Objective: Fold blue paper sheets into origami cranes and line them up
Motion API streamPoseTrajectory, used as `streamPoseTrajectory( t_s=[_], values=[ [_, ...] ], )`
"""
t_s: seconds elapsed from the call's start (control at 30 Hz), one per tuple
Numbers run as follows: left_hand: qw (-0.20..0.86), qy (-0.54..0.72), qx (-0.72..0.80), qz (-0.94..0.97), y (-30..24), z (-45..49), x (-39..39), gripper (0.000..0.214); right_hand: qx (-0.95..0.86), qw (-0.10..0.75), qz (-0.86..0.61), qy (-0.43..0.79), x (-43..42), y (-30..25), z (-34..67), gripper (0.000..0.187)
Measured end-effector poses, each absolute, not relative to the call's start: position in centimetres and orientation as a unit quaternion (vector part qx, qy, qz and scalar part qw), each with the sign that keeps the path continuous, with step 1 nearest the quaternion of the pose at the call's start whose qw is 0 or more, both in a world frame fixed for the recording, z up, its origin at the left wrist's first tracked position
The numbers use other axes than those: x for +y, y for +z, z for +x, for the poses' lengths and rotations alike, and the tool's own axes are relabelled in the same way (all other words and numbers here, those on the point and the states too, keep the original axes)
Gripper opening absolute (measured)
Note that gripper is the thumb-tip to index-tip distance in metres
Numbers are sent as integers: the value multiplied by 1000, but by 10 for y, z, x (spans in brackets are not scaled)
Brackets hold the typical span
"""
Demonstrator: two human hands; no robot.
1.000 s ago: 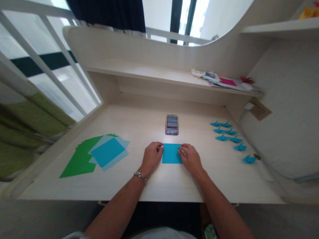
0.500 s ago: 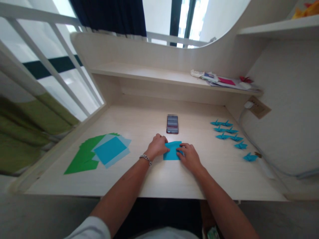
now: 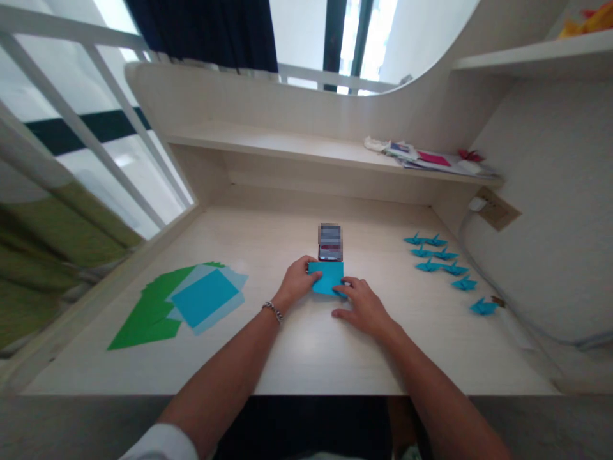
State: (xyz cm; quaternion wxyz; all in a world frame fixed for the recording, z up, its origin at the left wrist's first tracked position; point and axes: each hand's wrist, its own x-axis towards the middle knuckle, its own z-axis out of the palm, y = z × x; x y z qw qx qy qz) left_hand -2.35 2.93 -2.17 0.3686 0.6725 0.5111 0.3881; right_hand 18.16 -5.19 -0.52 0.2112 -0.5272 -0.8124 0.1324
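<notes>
A sheet of blue origami paper (image 3: 328, 280) is between my hands in the middle of the desk, just in front of the phone (image 3: 330, 241). My left hand (image 3: 301, 281) pinches its left side, thumb on top and fingers behind the edge. At the paper's lower right corner is my right hand (image 3: 364, 306), its fingers spread and its fingertips touching the edge. Its thumb lies apart on the desk. Folded blue paper cranes (image 3: 433, 253) stand in rows at the right. Flat blue sheets (image 3: 205, 297) lie over green sheets (image 3: 148, 313) at the left.
A shelf (image 3: 278, 144) runs along the back of the desk (image 3: 306, 358), with papers (image 3: 431, 158) at its right end. A cable (image 3: 517, 306) runs from the wall socket (image 3: 498, 207) down the right side. White rails (image 3: 90, 128) stand at the left.
The blue paper has moved away from me, close to the phone. My left hand went with it, while my right hand's thumb and fingers have spread apart at the lower right corner.
</notes>
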Motion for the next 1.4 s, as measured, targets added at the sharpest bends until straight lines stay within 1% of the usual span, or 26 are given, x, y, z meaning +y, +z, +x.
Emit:
streamPoseTrajectory(
  t_s=[0.1, 0.17, 0.23, 0.3, 0.43, 0.57, 0.67, 0.8, 0.9, 1.03, 1.27, 1.4],
  values=[
    [418, 410, 488, 647, -23, -25, 34, 28, -806, 255, -515, 144, -37, -1, 182, 26],
    [447, 418, 474, 633, -23, -25, 35, 30, -780, 309, -512, 185, -25, 0, 181, 15],
    [470, 421, 463, 622, -23, -25, 35, 30, -726, 370, -523, 251, -12, -1, 179, 13],
    [487, 423, 453, 616, -22, -24, 34, 29, -679, 411, -531, 297, 0, -4, 176, 16],
    [531, 421, 424, 601, -17, -23, 31, 23, -628, 450, -528, 353, 13, -12, 172, 20],
    [547, 426, 405, 596, -14, -22, 30, 22, -603, 442, -556, 363, 13, -15, 173, 25],
    [558, 427, 403, 587, -14, -23, 30, 23, -599, 443, -568, 349, 11, -13, 174, 24],
    [561, 434, 420, 565, -12, -24, 31, 27, -598, 460, -568, 328, 12, -10, 174, 22],
    [557, 435, 427, 564, -10, -24, 29, 35, -613, 458, -564, 310, 12, -10, 175, 21],
    [549, 420, 417, 589, -15, -23, 27, 37, -636, 450, -550, 302, 12, -14, 179, 23],
    [518, 417, 424, 615, -16, -23, 27, 28, -645, 437, -548, 306, 10, -19, 185, 22],
    [502, 414, 434, 623, -12, -22, 26, 29, -653, 435, -548, 290, 9, -17, 184, 21]
  ],
)
